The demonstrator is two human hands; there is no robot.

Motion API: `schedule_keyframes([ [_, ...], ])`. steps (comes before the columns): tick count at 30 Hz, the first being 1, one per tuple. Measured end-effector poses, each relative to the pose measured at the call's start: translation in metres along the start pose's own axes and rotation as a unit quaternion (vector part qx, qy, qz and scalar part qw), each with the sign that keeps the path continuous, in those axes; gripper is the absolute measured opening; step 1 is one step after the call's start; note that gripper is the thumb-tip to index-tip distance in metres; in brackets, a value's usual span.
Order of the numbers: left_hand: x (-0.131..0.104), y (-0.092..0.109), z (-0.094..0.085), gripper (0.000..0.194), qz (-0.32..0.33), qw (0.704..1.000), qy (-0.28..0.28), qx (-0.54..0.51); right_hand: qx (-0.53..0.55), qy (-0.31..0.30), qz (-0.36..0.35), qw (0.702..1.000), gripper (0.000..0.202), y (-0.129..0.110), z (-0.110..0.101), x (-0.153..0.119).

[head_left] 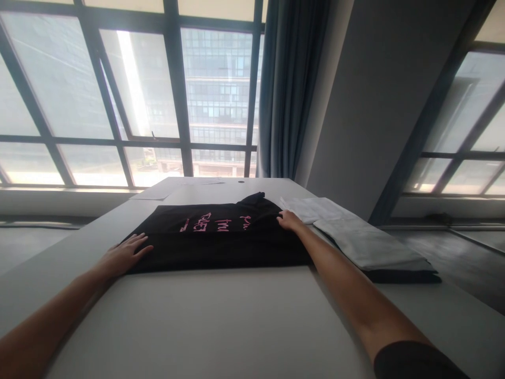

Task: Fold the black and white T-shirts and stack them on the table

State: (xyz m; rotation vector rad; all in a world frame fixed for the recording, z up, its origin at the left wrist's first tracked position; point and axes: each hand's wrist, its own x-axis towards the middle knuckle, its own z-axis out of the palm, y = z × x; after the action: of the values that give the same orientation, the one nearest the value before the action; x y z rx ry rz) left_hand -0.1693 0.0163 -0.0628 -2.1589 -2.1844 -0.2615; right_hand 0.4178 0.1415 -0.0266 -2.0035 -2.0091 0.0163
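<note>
A black T-shirt point(221, 247) with pink lettering lies sideways across the white table, partly folded, its sleeve sticking up at the far side. On its left end rests my left hand point(125, 253), fingers stretched out flat over the hem area. My right hand point(290, 220) is at the shirt's right end, fingers closed on the black fabric near the shoulder. Just beyond my right forearm lies a stack of folded garments point(355, 237), pale grey and white on top with a dark one beneath.
The white table point(221, 321) runs away from me toward large windows point(138, 84). White paper sheets point(152, 193) lie at its far left, and a small dark round item point(241, 181) sits at the far edge. A grey-blue curtain point(284, 89) and a pillar point(379, 95) stand behind.
</note>
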Motion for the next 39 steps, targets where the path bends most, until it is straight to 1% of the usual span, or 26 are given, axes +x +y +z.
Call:
schedule_keyframes([
  [1, 0.0, 0.0, -0.001, 0.082, 0.001, 1.0, -0.001, 0.001, -0.011, -0.005, 0.017, 1.0, 0.043, -0.003, -0.002, -0.003],
  [3, 0.0, 0.001, -0.002, 0.081, 0.004, 1.0, -0.002, -0.001, -0.033, 0.013, 0.036, 0.999, 0.047, -0.013, -0.009, -0.006],
  [5, -0.001, 0.002, -0.003, 0.08, 0.005, 1.0, 0.0, -0.004, -0.05, 0.042, 0.019, 0.998, 0.049, -0.026, -0.017, -0.007],
  [7, -0.001, 0.003, -0.003, 0.078, 0.003, 1.0, 0.003, -0.007, -0.049, 0.045, -0.025, 0.997, 0.046, -0.042, -0.022, -0.004],
  [9, -0.002, 0.004, -0.004, 0.079, 0.0, 1.0, 0.004, -0.008, -0.033, 0.016, -0.07, 0.997, 0.041, -0.06, -0.021, 0.001],
  [11, -0.003, 0.006, -0.005, 0.081, -0.001, 1.0, 0.0, -0.007, -0.022, -0.03, -0.098, 0.995, 0.036, -0.076, -0.016, 0.007],
  [14, -0.006, 0.008, -0.007, 0.081, 0.001, 1.0, -0.006, -0.003, -0.027, -0.096, -0.108, 0.989, 0.035, -0.095, -0.009, 0.016],
  [16, -0.006, 0.008, -0.008, 0.079, 0.006, 1.0, -0.01, -0.002, -0.038, -0.117, -0.111, 0.986, 0.034, -0.103, -0.008, 0.019],
  [17, -0.007, 0.008, -0.008, 0.078, 0.009, 1.0, -0.011, -0.001, -0.044, -0.112, -0.113, 0.986, 0.031, -0.106, -0.009, 0.02],
  [18, -0.007, 0.008, -0.008, 0.077, 0.012, 1.0, -0.011, -0.002, -0.05, -0.094, -0.117, 0.987, 0.027, -0.109, -0.01, 0.021],
  [20, -0.006, 0.008, -0.008, 0.075, 0.018, 1.0, -0.007, -0.002, -0.052, -0.021, -0.12, 0.991, 0.024, -0.113, -0.012, 0.018],
  [22, -0.005, 0.008, -0.007, 0.074, 0.023, 1.0, -0.005, -0.002, -0.037, 0.059, -0.117, 0.991, 0.029, -0.117, -0.011, 0.014],
  [23, -0.005, 0.008, -0.007, 0.074, 0.025, 1.0, -0.004, -0.002, -0.03, 0.081, -0.116, 0.99, 0.032, -0.118, -0.009, 0.011],
  [24, -0.005, 0.009, -0.006, 0.073, 0.027, 1.0, -0.004, -0.003, -0.028, 0.081, -0.113, 0.99, 0.036, -0.118, -0.006, 0.008],
  [25, -0.005, 0.009, -0.006, 0.073, 0.028, 1.0, -0.005, -0.003, -0.032, 0.06, -0.106, 0.992, 0.04, -0.118, -0.003, 0.004],
  [27, -0.006, 0.009, -0.006, 0.073, 0.03, 1.0, -0.009, -0.003, -0.044, -0.012, -0.088, 0.995, 0.046, -0.114, 0.003, -0.002],
  [28, -0.006, 0.01, -0.007, 0.074, 0.029, 0.999, -0.013, -0.002, -0.047, -0.046, -0.078, 0.995, 0.05, -0.109, 0.005, -0.005],
  [30, -0.007, 0.01, -0.007, 0.075, 0.031, 0.999, -0.024, -0.004, -0.043, -0.084, -0.069, 0.993, 0.056, -0.094, 0.007, -0.013],
  [34, -0.006, 0.01, -0.001, 0.077, 0.044, 0.998, -0.025, -0.024, -0.04, -0.101, -0.059, 0.992, 0.065, -0.047, 0.009, -0.038],
  [37, -0.003, 0.008, 0.005, 0.075, 0.054, 0.998, -0.024, -0.037, -0.037, -0.106, -0.029, 0.993, 0.069, -0.011, 0.01, -0.062],
  [39, -0.002, 0.008, 0.007, 0.072, 0.058, 0.997, -0.032, -0.032, -0.036, -0.1, -0.007, 0.994, 0.069, 0.008, 0.009, -0.078],
])
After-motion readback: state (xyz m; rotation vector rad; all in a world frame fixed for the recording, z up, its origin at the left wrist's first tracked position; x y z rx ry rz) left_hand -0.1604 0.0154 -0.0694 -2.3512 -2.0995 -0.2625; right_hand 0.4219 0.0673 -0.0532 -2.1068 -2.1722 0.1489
